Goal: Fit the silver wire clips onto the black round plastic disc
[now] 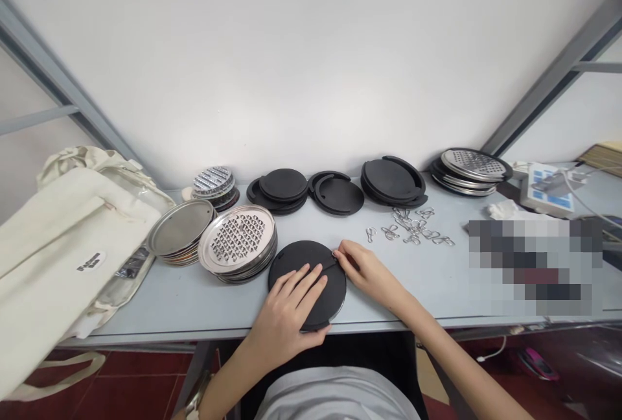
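A black round plastic disc (307,259) lies at the table's front edge, with a thin seam or strip running towards its right rim. My left hand (290,313) rests flat on it, fingers spread and pressing on the top. At the disc's upper right rim, the thumb and fingertips of my right hand (357,266) pinch a small metal clip (335,254), mostly hidden by the fingers. Loose wire clips (413,225) are scattered just behind my right hand. Left of the disc stands a stack of round metal grater plates (240,238), close to its rim.
Plain metal discs (179,229) and smaller grater discs (212,180) sit at left, beside a cream bag (72,238). Black discs and holders (284,183) line the wall, with another black holder stack (393,180). Farther right are stacked graters (473,167) and a white-blue box (547,190).
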`<action>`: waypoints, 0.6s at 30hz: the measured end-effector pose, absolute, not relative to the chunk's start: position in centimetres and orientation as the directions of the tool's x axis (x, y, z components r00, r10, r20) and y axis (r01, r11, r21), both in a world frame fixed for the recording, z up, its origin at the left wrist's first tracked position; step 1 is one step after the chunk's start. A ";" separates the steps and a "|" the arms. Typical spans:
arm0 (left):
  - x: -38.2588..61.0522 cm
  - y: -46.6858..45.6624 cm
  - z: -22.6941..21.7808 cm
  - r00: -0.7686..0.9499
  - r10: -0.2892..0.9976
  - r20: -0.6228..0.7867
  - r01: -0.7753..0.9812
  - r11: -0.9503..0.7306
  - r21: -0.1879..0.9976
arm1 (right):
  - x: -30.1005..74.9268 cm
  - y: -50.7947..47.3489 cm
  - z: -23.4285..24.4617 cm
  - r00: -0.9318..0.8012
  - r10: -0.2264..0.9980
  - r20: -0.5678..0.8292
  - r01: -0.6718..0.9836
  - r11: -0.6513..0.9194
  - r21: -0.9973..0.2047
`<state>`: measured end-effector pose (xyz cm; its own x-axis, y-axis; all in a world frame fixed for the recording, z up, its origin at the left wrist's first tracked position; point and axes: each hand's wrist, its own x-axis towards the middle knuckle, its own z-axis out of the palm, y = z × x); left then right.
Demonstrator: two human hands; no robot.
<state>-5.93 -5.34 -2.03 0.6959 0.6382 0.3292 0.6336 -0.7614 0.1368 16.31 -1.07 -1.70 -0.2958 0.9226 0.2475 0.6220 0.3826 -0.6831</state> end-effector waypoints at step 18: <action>-6.0 -5.3 -2.2 0.699 0.634 0.330 0.633 -0.764 0.127 | 16.5 -0.8 -2.0 -0.393 0.897 0.203 0.645 0.427 -0.634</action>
<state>-6.04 -5.34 -2.23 0.6988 0.6345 0.3302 0.6332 -0.7635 0.1270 16.55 -0.77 -1.98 -0.3935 0.8966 0.2031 0.6452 0.4267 -0.6338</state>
